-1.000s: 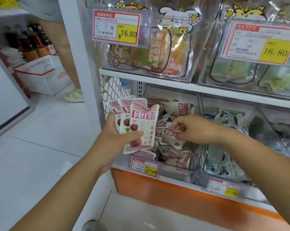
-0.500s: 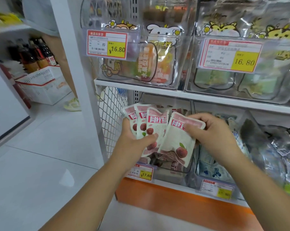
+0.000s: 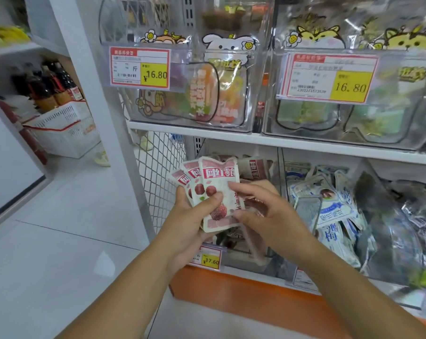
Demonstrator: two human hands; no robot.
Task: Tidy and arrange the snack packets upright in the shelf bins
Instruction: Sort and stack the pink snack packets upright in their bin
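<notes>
Your left hand (image 3: 190, 223) grips a fan of packets (image 3: 216, 187), red and white with berry pictures. The packets stand upright, and your thumb presses across the front one. Your right hand (image 3: 263, 211) pinches the right edge of that front packet between fingers and thumb.

You hold the fan in front of the clear bin (image 3: 246, 261) on the lower shelf, near its open top and not inside it. In that bin, loose packets (image 3: 253, 167) of the same kind lie jumbled, some flat and some tilted. A price tag (image 3: 208, 259) reading 17.60 hangs on the bin's front, partly behind your left wrist.

Just right of the bin, blue-and-white packets (image 3: 334, 209) sit in a loose heap in a second bin. Above the bin, on the next shelf, cartoon-animal pouches (image 3: 207, 94) stand in clear bins. Below the bin runs the orange base (image 3: 243, 297). Well left of the bin, a white basket (image 3: 60, 128) stands on the floor.
</notes>
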